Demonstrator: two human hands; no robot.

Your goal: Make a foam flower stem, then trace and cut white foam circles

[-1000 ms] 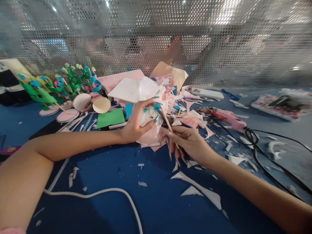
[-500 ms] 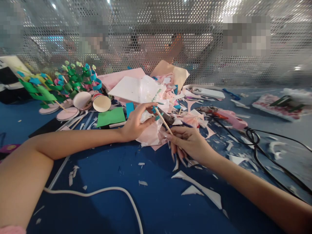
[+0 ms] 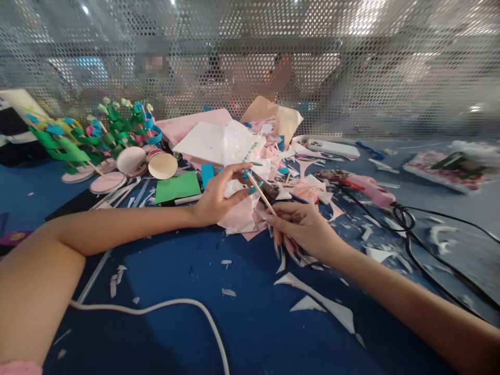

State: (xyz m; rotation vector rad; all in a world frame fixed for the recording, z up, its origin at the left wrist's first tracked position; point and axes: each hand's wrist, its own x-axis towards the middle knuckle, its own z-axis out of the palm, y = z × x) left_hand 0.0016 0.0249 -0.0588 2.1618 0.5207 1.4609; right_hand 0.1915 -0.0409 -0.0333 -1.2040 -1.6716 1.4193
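1. The wooden stick [image 3: 261,192] slants above pink paper [image 3: 240,216], its lower part pinched in the right hand [image 3: 299,224].
2. At the stick's upper end, the left hand [image 3: 222,192], finger and thumb narrowly curled, appears to hold a blue paper piece [image 3: 246,175]; whether it is fastened cannot be told.
3. The stick's visible shaft is unwrapped; well left of it, decorated sticks [image 3: 74,150] with green strips look finished.
4. Right of the stick, a glue gun [image 3: 369,189] lies on the tabletop [image 3: 167,276].

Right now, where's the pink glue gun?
Head view, right of centre: the pink glue gun lies on the blue table beyond the right hand, right of the pink paper scraps, a knotted black cord beside it.
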